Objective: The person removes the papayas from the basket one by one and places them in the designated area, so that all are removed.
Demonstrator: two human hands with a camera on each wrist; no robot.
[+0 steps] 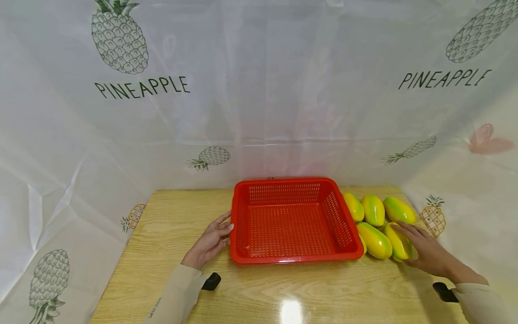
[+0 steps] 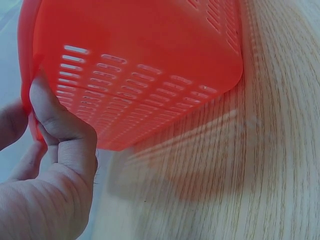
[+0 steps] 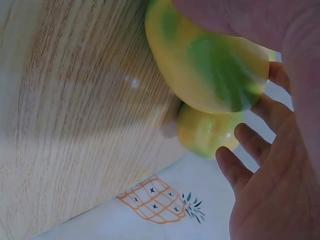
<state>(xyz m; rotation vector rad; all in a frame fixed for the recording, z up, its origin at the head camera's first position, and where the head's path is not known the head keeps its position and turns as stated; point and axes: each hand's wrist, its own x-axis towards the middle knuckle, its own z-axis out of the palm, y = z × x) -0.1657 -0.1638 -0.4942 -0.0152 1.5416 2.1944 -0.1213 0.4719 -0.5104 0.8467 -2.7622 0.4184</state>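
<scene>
A red plastic basket [image 1: 287,229] with slotted walls stands in the middle of the wooden table, its inside bare. My left hand [image 1: 209,245] pinches the basket's left rim, thumb and fingers on either side of it in the left wrist view [image 2: 55,145]. To the right of the basket lie several yellow-green mangoes [image 1: 373,210]. At the nearest right one, a mango [image 1: 396,243], my right hand [image 1: 429,253] curls its thumb and fingers around the sides. In the right wrist view that mango [image 3: 210,65] touches the table, with another mango [image 3: 207,130] behind it.
The table [image 1: 162,252] is pale wood. White sheeting [image 1: 267,112] printed with pineapples hangs behind it and along both sides. One mango [image 1: 363,245] is partly hidden by the basket's right wall. Each wrist wears a black device [image 1: 212,281].
</scene>
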